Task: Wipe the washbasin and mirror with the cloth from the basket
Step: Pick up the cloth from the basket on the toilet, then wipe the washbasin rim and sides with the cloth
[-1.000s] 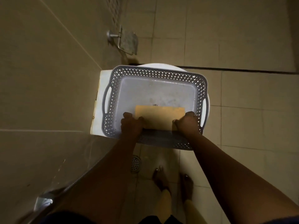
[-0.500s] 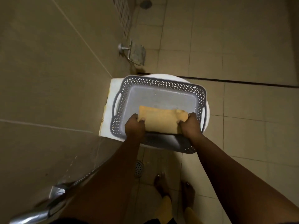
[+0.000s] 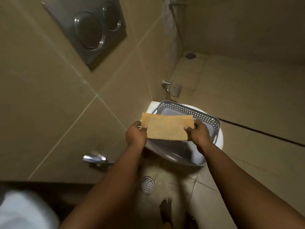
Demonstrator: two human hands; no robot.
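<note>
Nearest, a floor drain (image 3: 147,185) sits between the forearms. Above it, the left hand (image 3: 136,135) and right hand (image 3: 198,133) each pinch an end of the orange cloth (image 3: 166,127), grip clamped with thumbs on top — a second ago it lay in the grey basket (image 3: 189,116); now it is lifted clear and stretched flat above it. Pickup looks done; washbasin and mirror — neither identifiable here — remain. Beyond, a flush plate (image 3: 92,28) on the wall.

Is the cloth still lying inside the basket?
No, both the left hand and the right hand hold the cloth stretched in the air above the basket.
</note>
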